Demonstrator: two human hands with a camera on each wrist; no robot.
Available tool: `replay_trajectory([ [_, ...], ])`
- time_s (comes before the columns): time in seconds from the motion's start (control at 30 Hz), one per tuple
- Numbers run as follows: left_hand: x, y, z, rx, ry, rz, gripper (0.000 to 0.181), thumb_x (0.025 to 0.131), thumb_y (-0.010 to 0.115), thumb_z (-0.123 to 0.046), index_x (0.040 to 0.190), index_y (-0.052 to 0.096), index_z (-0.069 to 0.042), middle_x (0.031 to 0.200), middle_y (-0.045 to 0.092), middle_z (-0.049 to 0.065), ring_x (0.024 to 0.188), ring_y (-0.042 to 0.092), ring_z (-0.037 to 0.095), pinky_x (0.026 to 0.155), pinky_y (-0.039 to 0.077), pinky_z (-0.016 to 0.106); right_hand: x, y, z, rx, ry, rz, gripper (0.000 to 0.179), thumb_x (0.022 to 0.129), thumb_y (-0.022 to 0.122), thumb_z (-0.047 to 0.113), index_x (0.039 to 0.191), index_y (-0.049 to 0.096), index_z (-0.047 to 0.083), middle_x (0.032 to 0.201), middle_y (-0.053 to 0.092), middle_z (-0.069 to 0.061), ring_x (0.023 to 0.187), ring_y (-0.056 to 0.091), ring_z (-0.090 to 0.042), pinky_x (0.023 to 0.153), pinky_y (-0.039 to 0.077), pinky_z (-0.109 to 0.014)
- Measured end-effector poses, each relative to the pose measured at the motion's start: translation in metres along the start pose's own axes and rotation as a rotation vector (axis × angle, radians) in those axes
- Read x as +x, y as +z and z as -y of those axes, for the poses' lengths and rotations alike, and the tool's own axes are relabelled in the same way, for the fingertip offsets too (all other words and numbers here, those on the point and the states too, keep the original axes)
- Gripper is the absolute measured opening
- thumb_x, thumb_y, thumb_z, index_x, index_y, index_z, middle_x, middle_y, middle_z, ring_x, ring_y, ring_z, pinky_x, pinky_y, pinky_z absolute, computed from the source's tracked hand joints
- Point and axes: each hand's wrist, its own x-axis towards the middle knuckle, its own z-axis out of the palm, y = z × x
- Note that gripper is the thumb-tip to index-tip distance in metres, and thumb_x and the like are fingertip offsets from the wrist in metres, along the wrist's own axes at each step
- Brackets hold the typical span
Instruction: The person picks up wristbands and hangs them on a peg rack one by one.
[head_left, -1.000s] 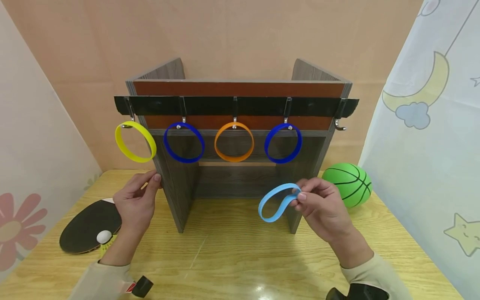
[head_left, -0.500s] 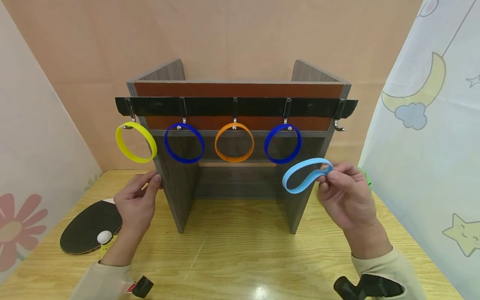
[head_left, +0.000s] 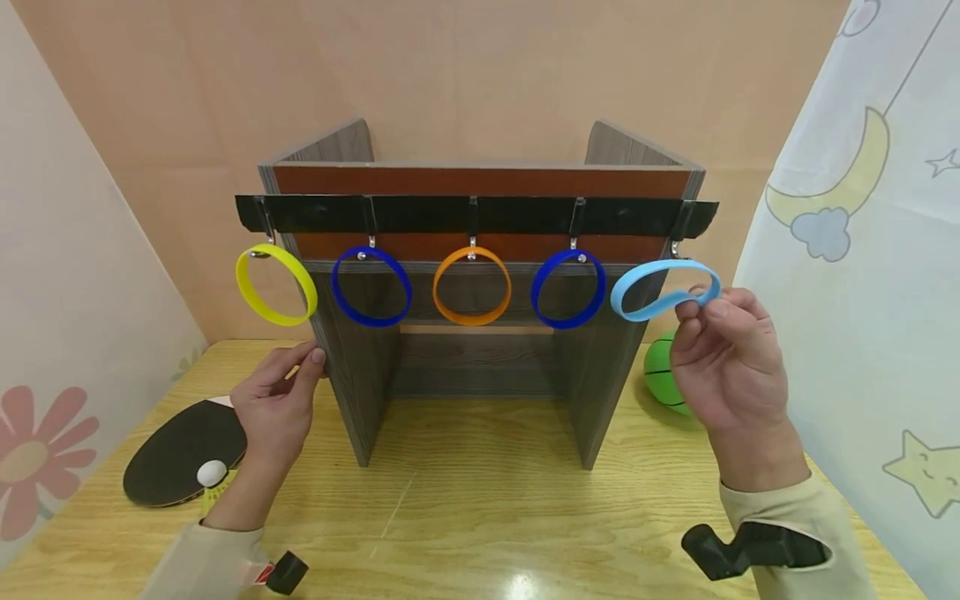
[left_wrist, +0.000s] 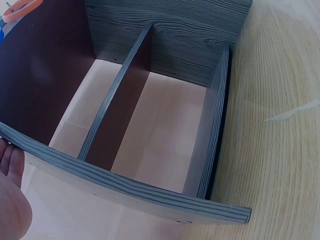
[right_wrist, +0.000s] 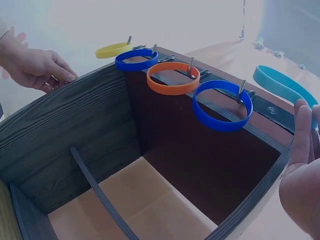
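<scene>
My right hand (head_left: 731,358) pinches a light blue wristband (head_left: 633,292) between thumb and fingers, just below the rightmost hook (head_left: 675,248). The band is bent into a curved loop; in the head view its top edge overlaps the hook's lower part. My left hand (head_left: 276,400) grips the left side panel of the grey wooden shelf (head_left: 345,375) by its edge. From the other hooks on the black strip (head_left: 420,214) hang a yellow wristband (head_left: 242,287), a blue wristband (head_left: 336,292), an orange wristband (head_left: 437,292) and a second blue wristband (head_left: 536,293).
A green ball (head_left: 663,379) sits on the wooden table (head_left: 480,517) behind my right hand. To the left lie a black table tennis paddle (head_left: 172,450), a white ball (head_left: 212,473) and a yellow netted piece (head_left: 213,493) partly behind my left forearm. Printed walls stand on both sides.
My right hand has moved up and to the right, carrying the light blue wristband from in front of the shelf's right panel to the rightmost hook. My left hand stays at the panel.
</scene>
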Motion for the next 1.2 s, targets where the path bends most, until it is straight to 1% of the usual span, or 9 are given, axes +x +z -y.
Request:
replay_trajectory([
  [0.17, 0.001, 0.001, 0.001, -0.027, 0.011, 0.002, 0.019, 0.082, 0.065, 0.013, 0.095, 0.06, 0.026, 0.08, 0.064, 0.018, 0.07, 0.064, 0.017, 0.07, 0.056, 0.023, 0.002, 0.0, 0.003, 0.013, -0.004, -0.042, 0.024, 0.093, 0.037, -0.015, 0.09, 0.06, -0.02, 0.094, 0.064, -0.031, 0.084, 0.066, -0.037, 0.074, 0.057, -0.036],
  [0.47, -0.001, -0.001, 0.0, 0.007, -0.001, 0.006, 0.016, 0.082, 0.062, 0.018, 0.097, 0.061, 0.024, 0.08, 0.065, 0.015, 0.071, 0.063, 0.016, 0.072, 0.055, 0.022, 0.003, -0.007, 0.002, 0.016, -0.009, -0.092, 0.026, 0.095, 0.037, -0.013, 0.091, 0.062, -0.019, 0.091, 0.065, -0.03, 0.086, 0.066, -0.036, 0.074, 0.057, -0.035],
  [0.6, -0.001, -0.002, 0.0, 0.002, -0.001, 0.009, 0.018, 0.083, 0.064, 0.015, 0.097, 0.061, 0.025, 0.081, 0.065, 0.017, 0.072, 0.063, 0.016, 0.072, 0.055, 0.023, 0.003, -0.01, 0.002, 0.01, -0.003, -0.11, 0.027, 0.096, 0.036, -0.012, 0.091, 0.062, -0.019, 0.091, 0.065, -0.03, 0.085, 0.066, -0.035, 0.074, 0.057, -0.035],
  [0.83, 0.0, -0.001, 0.0, 0.0, 0.003, 0.01, 0.017, 0.083, 0.063, 0.015, 0.097, 0.06, 0.025, 0.08, 0.064, 0.016, 0.071, 0.063, 0.016, 0.072, 0.056, 0.022, -0.002, -0.015, -0.003, -0.04, 0.017, -0.107, 0.025, 0.096, 0.038, -0.013, 0.094, 0.063, -0.018, 0.092, 0.066, -0.028, 0.085, 0.066, -0.035, 0.076, 0.056, -0.033],
  [1.07, 0.0, 0.0, -0.001, 0.012, 0.0, 0.01, 0.016, 0.083, 0.062, 0.016, 0.097, 0.061, 0.024, 0.081, 0.065, 0.016, 0.072, 0.063, 0.016, 0.072, 0.056, 0.022, -0.007, -0.018, -0.009, -0.122, 0.014, -0.151, 0.023, 0.095, 0.043, -0.013, 0.098, 0.065, -0.015, 0.093, 0.067, -0.025, 0.082, 0.068, -0.032, 0.073, 0.057, -0.031],
  [1.2, 0.0, 0.001, -0.002, 0.017, 0.004, 0.009, 0.015, 0.082, 0.061, 0.019, 0.096, 0.061, 0.024, 0.081, 0.065, 0.014, 0.072, 0.063, 0.016, 0.072, 0.055, 0.022, -0.01, -0.02, -0.011, -0.139, 0.015, -0.138, 0.023, 0.095, 0.043, -0.012, 0.1, 0.065, -0.015, 0.093, 0.067, -0.026, 0.083, 0.068, -0.031, 0.074, 0.056, -0.032],
])
